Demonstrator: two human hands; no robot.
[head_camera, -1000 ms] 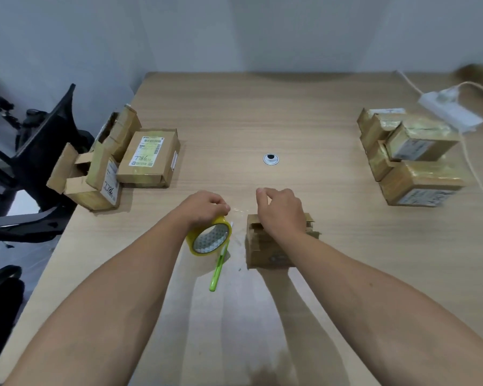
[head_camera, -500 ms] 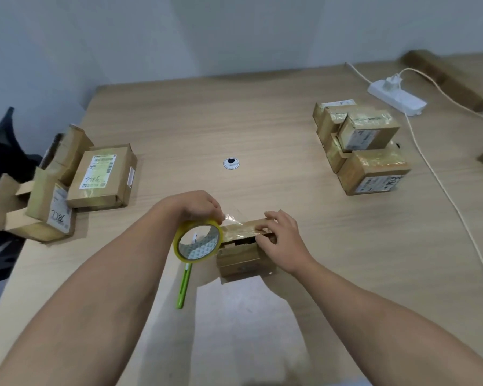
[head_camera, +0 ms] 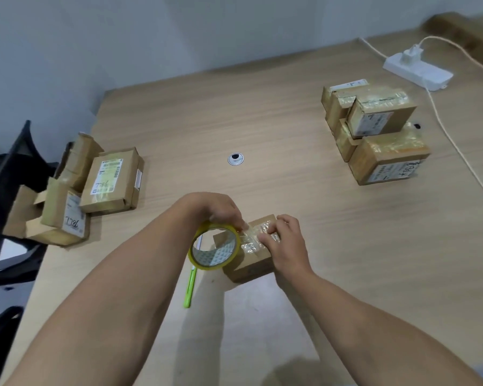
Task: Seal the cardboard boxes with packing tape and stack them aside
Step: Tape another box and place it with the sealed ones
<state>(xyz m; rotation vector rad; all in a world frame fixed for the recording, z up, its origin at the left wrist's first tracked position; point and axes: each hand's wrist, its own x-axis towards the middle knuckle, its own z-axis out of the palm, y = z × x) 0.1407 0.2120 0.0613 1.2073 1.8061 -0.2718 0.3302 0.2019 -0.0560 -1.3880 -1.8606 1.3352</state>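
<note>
**Head view: tape going down across a small box**

Nearest lies a green pen-like tool [head_camera: 189, 288], flat on the table [head_camera: 374, 260] just below the left hand [head_camera: 215, 208], probably parked within reach for cutting. The left hand grips the yellow tape roll [head_camera: 219, 256] at its upper rim, holding it on edge against the left side of the small cardboard box [head_camera: 251, 267] so the tape strip [head_camera: 255, 238] runs taut over the top. The right hand [head_camera: 287, 246] grasps nothing. Its fingertips press the crinkled strip onto the lid, which also pins the box in place.

Further left, the unsealed boxes [head_camera: 112, 181] wait with flaps loose. Far right, well apart, the taped boxes [head_camera: 379, 135] are stacked near a power strip [head_camera: 417, 71], so done and undone stay separate.
</note>
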